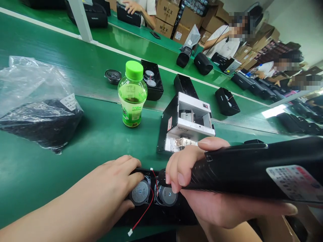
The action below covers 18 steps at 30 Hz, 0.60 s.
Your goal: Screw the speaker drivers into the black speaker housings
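The speaker box [161,215] lies right at the near edge of the green table [101,144], low in the picture. There is bare green table to the left of it, and more between it and the plastic bag [37,101] full of dark things. The bag is well apart from the hands. Behind the box there is less room. A small black and white machine [186,124] stands just behind the right hand [186,174]. A green bottle [132,97] stands upright farther back, near the far edge of the table. Past that edge runs a long green belt [75,64] with a loose speaker [113,76] and an open case [152,79] on it. Other people sit along the far side.

The left hand [111,183] lies flat on the left end of the speaker box, its fingers spread loosely and pressing down, not wrapped around anything. The right hand is closed tight around a big black tool [247,168]. The tool lies almost level and its front end points at the box, but the fingers hide its tip.

The speaker box is black and flat. Two round speakers sit in it side by side, with shiny grey middles, the left one [140,192] and the right one [168,196]. A thin red wire [145,211] runs down between them to a small white plug [130,232] that lies loose on the table.
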Tool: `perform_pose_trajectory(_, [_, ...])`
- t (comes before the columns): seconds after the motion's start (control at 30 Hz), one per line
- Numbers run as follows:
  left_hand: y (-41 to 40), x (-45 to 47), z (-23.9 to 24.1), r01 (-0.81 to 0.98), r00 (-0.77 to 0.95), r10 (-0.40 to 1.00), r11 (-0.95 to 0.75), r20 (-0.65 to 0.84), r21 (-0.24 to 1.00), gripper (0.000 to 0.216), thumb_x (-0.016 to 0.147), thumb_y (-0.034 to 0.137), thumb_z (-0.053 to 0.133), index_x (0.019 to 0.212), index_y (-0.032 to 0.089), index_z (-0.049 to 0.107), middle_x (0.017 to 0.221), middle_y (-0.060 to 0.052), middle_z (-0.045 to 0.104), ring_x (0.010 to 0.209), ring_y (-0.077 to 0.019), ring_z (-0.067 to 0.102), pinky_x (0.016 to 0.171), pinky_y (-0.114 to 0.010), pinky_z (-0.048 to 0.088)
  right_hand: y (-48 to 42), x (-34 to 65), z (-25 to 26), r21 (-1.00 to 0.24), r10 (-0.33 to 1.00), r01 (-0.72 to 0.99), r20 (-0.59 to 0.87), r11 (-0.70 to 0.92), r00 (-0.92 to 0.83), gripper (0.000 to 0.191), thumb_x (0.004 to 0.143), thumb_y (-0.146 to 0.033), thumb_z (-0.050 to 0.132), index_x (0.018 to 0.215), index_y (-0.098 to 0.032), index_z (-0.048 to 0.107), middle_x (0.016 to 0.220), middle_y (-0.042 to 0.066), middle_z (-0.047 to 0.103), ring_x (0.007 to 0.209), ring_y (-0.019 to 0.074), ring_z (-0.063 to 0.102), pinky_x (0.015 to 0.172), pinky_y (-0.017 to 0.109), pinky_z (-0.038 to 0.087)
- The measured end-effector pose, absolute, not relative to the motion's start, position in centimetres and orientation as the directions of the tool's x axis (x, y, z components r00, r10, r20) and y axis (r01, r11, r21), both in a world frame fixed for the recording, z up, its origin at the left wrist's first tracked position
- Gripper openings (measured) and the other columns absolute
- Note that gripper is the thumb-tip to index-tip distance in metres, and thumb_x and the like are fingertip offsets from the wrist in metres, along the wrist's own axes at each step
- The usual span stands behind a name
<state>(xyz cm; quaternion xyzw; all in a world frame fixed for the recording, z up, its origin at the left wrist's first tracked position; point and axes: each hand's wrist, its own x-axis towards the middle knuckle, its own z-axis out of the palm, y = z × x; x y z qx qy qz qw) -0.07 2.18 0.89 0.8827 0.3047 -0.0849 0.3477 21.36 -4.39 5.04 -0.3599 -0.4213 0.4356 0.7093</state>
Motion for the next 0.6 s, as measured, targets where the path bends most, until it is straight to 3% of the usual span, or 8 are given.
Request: perform_pose_trajectory(0.6, [2.1,-0.2,1.1,0.578,0.816,0.455,-0.626,-0.356,0.524,0.028,0.094,0.019,0.085,0.120,0.030,0.083,0.128,-0.007,0.075,0.123,-0.0353,0.073,0.107,-0.060,0.065,-4.3,20.5,3.3,-0.897,0.931,-0.280,0.285,0.343,0.230,0.070,0.091,-0.099,0.077,0.122,-0.038,0.088,0.069,-0.002,0.077,0.048,0.0187,0.064,0.052,0.034,0.056])
